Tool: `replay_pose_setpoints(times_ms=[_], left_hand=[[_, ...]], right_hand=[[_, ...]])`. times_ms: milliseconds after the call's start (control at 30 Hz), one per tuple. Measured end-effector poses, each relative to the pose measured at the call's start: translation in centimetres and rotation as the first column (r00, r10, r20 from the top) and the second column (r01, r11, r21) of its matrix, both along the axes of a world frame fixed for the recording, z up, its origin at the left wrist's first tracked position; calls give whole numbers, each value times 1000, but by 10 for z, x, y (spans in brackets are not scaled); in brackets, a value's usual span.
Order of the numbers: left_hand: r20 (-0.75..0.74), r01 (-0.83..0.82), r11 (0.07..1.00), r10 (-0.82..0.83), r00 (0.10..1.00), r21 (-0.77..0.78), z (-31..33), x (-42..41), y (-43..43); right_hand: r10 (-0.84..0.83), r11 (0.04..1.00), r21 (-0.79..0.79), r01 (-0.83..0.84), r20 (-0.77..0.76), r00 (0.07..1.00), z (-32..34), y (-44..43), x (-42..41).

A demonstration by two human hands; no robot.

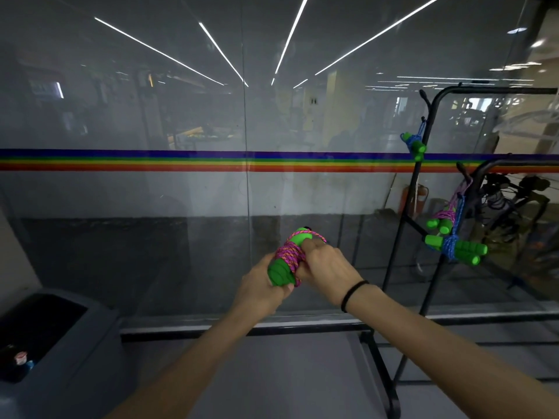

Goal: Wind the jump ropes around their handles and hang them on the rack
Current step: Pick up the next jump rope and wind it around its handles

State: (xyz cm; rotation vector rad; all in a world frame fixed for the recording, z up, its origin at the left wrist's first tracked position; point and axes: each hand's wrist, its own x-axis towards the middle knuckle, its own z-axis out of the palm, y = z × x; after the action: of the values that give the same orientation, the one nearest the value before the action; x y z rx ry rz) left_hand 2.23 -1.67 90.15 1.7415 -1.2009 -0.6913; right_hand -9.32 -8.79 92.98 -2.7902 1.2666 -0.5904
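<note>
The pink jump rope (291, 256) is coiled in many turns around its pair of green handles (279, 273), which lie side by side and tilt up and away from the person, at the middle of the view in front of the chest; a short loop of the rope stands out near the upper ends of the handles; the left hand (259, 288) grips the lower ends of the handles, fingers curled underneath and thumb along the side; the right hand (326, 267) closes over the coils from the right, fingers bent onto the rope and the forefinger pressed against the upper part of a handle; a black band (352, 295) circles the right wrist; to the right stands the black rack (499, 91), well apart from the hands; a blue-roped bundle (415, 145) with green handles hangs from a hook high on its upright; lower down, a second pink-roped bundle (440, 223) and another blue-roped one (453, 248) hang close together, the blue one just below the pink; behind everything runs a glass wall (151, 116) crossed by a rainbow stripe (151, 160) and reflecting ceiling lights; a grey bin (75, 343) with a dark opening sits at the lower left.
</note>
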Motion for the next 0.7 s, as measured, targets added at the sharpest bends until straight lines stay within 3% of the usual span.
replay_pose_setpoints(times_ms=[333,433,533,600,700], left_hand=[[-205,26,999,-31,978,-26,8,4,-2],[-294,54,998,-40,955,39,7,14,1],[-358,115,990,-77,931,85,5,19,3],[-368,140,985,-94,925,100,5,19,3],[-381,169,979,-116,917,110,4,18,2]], right_hand=[[-36,999,-30,44,236,971,-2,-3,5],[67,982,148,-114,290,955,2,-7,-8],[123,882,395,-258,334,934,11,-8,-20],[157,869,412,-273,293,943,19,-7,-22],[268,934,252,-252,-32,963,23,-10,-20]])
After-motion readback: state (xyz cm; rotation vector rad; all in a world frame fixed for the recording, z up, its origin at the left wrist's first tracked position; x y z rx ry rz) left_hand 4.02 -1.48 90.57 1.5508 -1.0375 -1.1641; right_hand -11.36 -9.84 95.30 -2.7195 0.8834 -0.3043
